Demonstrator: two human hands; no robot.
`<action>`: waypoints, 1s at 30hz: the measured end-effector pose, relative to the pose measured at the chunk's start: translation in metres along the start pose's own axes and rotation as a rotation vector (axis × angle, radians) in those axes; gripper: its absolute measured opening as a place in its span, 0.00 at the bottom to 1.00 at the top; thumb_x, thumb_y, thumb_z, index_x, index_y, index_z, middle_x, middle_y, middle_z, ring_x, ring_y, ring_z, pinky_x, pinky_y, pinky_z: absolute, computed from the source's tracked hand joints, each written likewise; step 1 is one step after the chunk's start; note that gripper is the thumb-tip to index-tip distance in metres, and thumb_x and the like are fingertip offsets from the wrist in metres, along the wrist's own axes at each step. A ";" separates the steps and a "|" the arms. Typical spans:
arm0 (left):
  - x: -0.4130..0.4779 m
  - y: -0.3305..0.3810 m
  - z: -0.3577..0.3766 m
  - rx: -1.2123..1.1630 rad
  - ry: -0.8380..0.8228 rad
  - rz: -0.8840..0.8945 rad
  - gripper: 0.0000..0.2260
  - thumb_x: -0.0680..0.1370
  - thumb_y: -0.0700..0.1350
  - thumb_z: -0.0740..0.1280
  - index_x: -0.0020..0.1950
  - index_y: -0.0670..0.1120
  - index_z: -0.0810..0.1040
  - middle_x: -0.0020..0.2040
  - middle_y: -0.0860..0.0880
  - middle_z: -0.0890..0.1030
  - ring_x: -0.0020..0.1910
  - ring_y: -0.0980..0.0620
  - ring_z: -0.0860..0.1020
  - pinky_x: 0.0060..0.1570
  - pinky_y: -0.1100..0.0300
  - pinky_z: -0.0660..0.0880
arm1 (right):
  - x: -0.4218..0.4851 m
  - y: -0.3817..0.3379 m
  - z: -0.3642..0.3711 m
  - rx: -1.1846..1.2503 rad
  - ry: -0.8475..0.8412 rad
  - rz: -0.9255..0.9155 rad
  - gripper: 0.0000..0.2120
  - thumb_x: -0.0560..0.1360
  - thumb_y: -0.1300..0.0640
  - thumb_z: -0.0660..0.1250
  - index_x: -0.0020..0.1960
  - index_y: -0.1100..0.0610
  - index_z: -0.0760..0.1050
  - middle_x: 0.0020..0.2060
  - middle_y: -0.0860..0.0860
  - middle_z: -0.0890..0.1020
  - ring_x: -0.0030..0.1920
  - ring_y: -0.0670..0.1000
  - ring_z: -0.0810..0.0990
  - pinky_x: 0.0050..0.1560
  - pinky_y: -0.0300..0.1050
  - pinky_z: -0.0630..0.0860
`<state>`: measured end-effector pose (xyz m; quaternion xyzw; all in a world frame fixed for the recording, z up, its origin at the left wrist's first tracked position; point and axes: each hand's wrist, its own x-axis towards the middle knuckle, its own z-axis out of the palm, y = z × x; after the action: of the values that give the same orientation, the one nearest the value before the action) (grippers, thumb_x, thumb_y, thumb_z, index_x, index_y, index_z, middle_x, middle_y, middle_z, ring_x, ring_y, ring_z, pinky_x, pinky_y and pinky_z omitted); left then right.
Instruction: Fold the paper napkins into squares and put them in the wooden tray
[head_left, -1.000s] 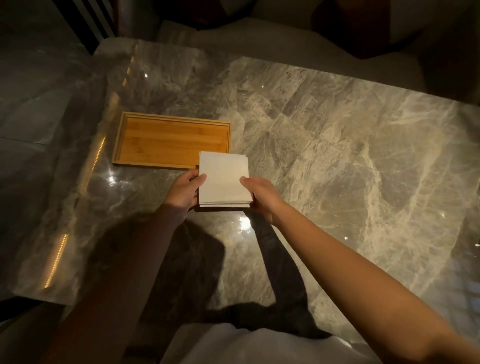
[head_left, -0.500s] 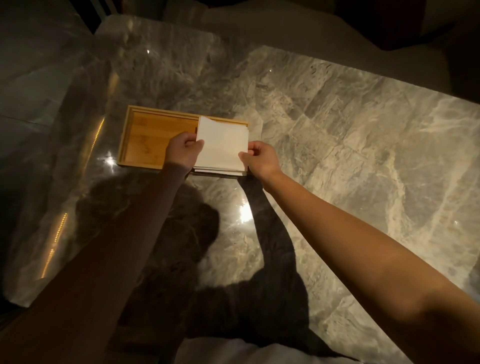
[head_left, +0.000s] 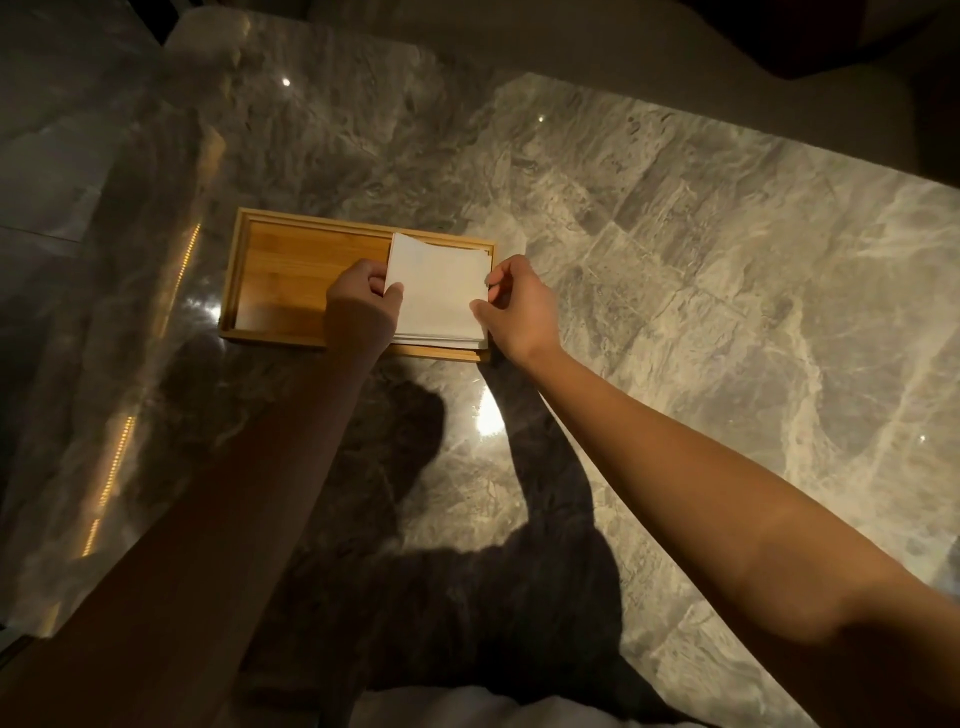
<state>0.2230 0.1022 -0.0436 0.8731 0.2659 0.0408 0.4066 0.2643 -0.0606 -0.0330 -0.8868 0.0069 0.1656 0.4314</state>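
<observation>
Napkins (head_left: 439, 291): white folded stack, square, in right end of tray (head_left: 291, 270), near edge over front rim. Left hand (head_left: 358, 306) pinches left edge; right hand (head_left: 511, 306) pinches right edge. Left half of tray bare. Folding looks done, placing nearly done; release left. No loose napkins on table (head_left: 675, 260). Napkin count unclear; far corner ruffled. Dim light.
</observation>
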 end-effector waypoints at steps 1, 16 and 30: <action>0.000 0.000 0.000 0.007 0.012 0.010 0.09 0.75 0.39 0.67 0.52 0.36 0.78 0.46 0.38 0.81 0.43 0.47 0.75 0.42 0.62 0.69 | 0.000 0.001 0.000 0.011 0.001 0.001 0.10 0.70 0.65 0.70 0.47 0.58 0.71 0.37 0.51 0.77 0.36 0.47 0.74 0.35 0.34 0.70; -0.006 0.004 0.001 0.052 0.068 0.100 0.16 0.75 0.40 0.67 0.61 0.35 0.74 0.58 0.37 0.77 0.54 0.42 0.75 0.51 0.59 0.73 | -0.001 0.004 0.002 0.137 0.030 0.038 0.06 0.73 0.67 0.66 0.49 0.60 0.74 0.43 0.56 0.79 0.38 0.49 0.75 0.40 0.38 0.76; -0.010 0.004 0.001 0.078 0.064 0.117 0.23 0.75 0.43 0.68 0.65 0.34 0.69 0.60 0.36 0.74 0.56 0.40 0.74 0.54 0.50 0.75 | -0.009 0.005 -0.006 0.082 0.015 -0.033 0.06 0.72 0.65 0.67 0.49 0.59 0.75 0.41 0.52 0.78 0.40 0.49 0.76 0.44 0.43 0.75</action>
<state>0.2164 0.0942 -0.0404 0.9006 0.2287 0.0821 0.3605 0.2566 -0.0694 -0.0306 -0.8695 0.0022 0.1515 0.4702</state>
